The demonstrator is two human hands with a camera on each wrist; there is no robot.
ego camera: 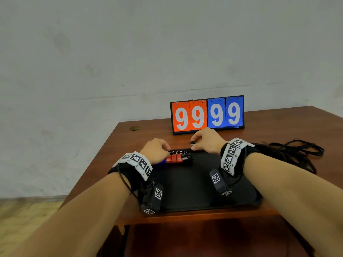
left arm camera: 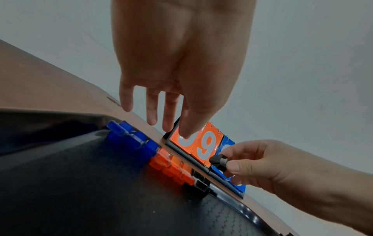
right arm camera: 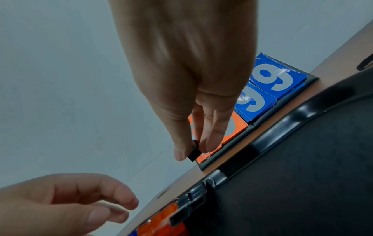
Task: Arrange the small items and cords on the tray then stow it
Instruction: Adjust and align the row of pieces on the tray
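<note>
A black tray (ego camera: pixel 185 184) lies on the wooden table. Along its far edge runs a row of small key tags with rings: blue tags (left arm camera: pixel 131 137), red tags (ego camera: pixel 174 158) and black tags (ego camera: pixel 187 157). My right hand (ego camera: pixel 193 144) hovers just above the tray's far rim and pinches one more small black tag (left arm camera: pixel 218 161) with a ring between thumb and fingers. My left hand (ego camera: pixel 165 148) hangs over the left part of the row, its fingers (left arm camera: pixel 151 115) relaxed and holding nothing. A heap of black cords (ego camera: pixel 297 151) lies on the table right of the tray.
A flip scoreboard (ego camera: pixel 207 115) reading 9999 stands right behind the tray. A small round brown object (ego camera: pixel 134 128) sits near the table's far left corner. A pale wall rises behind the table. The tray's near part (right arm camera: pixel 302 175) is bare.
</note>
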